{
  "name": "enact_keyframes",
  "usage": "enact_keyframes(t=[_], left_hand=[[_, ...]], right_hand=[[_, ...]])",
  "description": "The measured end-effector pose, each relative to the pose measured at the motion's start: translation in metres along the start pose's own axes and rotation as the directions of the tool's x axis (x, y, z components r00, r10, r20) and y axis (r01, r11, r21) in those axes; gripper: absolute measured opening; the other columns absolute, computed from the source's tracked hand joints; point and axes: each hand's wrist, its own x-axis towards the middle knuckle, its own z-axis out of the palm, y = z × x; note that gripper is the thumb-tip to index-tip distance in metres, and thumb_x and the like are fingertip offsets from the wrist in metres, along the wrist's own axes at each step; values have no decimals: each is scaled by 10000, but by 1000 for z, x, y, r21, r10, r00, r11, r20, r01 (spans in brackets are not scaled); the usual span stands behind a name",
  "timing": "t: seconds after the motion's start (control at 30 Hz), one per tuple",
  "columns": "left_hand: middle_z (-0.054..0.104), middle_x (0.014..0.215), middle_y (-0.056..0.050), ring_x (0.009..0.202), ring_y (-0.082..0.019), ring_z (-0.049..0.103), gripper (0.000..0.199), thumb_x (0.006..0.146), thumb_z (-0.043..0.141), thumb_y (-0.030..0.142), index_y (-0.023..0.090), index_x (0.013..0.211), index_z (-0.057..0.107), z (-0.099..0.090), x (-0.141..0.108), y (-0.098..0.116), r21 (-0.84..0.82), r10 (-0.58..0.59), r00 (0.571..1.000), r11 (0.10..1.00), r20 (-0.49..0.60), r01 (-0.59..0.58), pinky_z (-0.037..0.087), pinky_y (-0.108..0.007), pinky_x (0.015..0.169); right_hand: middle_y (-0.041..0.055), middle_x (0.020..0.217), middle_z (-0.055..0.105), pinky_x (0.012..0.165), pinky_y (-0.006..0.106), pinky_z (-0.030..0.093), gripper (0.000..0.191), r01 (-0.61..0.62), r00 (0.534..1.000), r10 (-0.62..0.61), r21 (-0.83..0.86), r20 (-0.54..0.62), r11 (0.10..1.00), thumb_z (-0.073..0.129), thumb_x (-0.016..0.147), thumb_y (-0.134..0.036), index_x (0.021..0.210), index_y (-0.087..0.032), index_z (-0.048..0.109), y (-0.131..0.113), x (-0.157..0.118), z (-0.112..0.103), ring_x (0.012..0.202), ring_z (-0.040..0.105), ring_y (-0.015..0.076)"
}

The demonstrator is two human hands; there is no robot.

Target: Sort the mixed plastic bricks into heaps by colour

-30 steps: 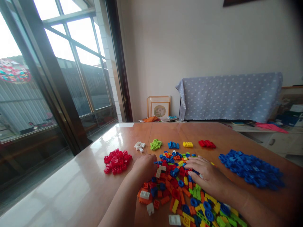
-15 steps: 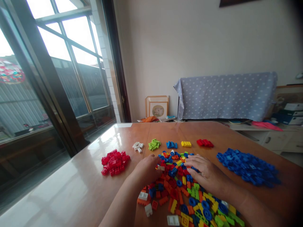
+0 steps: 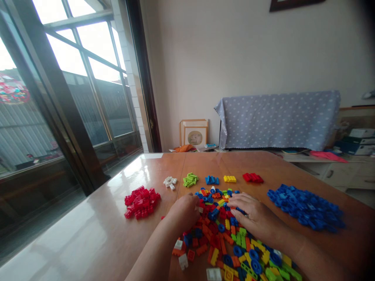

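Tabletop [image 3: 96, 230]: mixed bricks [image 3: 214, 240] stretch nearward, right hand [image 3: 254, 212] open, left hand [image 3: 185, 212] curled, hold unclear.

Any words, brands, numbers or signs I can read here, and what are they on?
None can be read.
Window decoration: any writing is too blurred to read.
Framed picture: no readable text.
Boxes at the right: any labels are too small to read.
Bricks: any marks are too small to read.
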Motion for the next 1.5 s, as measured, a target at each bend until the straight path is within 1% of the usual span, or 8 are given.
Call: enact_keyframes(t=[0.27,0.43,0.57,0.93,1.07,1.2,1.37,1.5], left_hand=[[685,929,-35,777,-174,604,61,792,598,222,220,846,627,10,5,-8,-69,34,998,997,-60,-38,381,-246,629],[687,870,-27,722,-161,577,49,805,627,258,216,785,613,10,6,-8,-75,23,999,997,-45,-27,336,-244,594],[678,860,-19,718,-153,566,43,820,628,258,218,811,613,10,6,-6,-97,24,995,995,-101,-34,303,-244,587],[655,839,-8,745,-140,565,48,837,557,177,207,831,595,13,6,15,-267,153,961,940,-232,-214,325,-234,630],[652,797,4,729,-133,564,83,824,551,159,197,852,620,16,7,15,-370,136,959,902,-248,-224,339,-234,636],[619,752,16,692,-118,531,74,847,587,250,182,851,616,17,10,13,-599,73,971,775,-227,-198,366,-221,622],[583,720,28,622,-96,496,218,789,684,337,166,903,612,12,16,6,-849,-95,985,523,-145,-75,357,-206,569],[634,743,-1,645,-114,572,246,714,730,280,152,895,624,10,24,-19,-945,-304,946,328,-115,-9,408,-215,596]], right_hand=[[66,1196,723,1106,468,450,246,-18,1000,18,3,1,1000,559,954,-273,1123,-258,736,-1,0,-6,1223,604,262],[66,1211,713,1089,456,463,237,-43,999,43,9,-15,999,569,942,-268,1115,-260,732,1,0,-7,1225,603,266],[66,1207,714,1088,457,462,231,-49,998,50,9,-26,999,567,944,-268,1102,-259,736,1,1,-8,1222,605,266],[64,1209,714,1100,449,462,258,-32,999,32,10,-3,999,562,945,-243,1139,-253,732,-3,2,-7,1207,609,250],[73,1213,713,1103,453,458,261,-32,999,32,9,-3,999,550,961,-272,1147,-252,732,-1,1,-6,1216,604,248],[73,1206,718,1092,458,467,254,-32,999,32,15,-15,999,557,956,-277,1133,-258,738,-2,0,-6,1212,608,258],[60,1204,719,1093,444,467,260,-40,999,40,18,-6,999,564,947,-264,1141,-266,737,-1,0,-7,1211,608,253],[64,1213,721,1086,460,473,264,-52,999,53,20,-1,998,555,958,-289,1146,-261,738,1,0,-6,1218,607,266]])
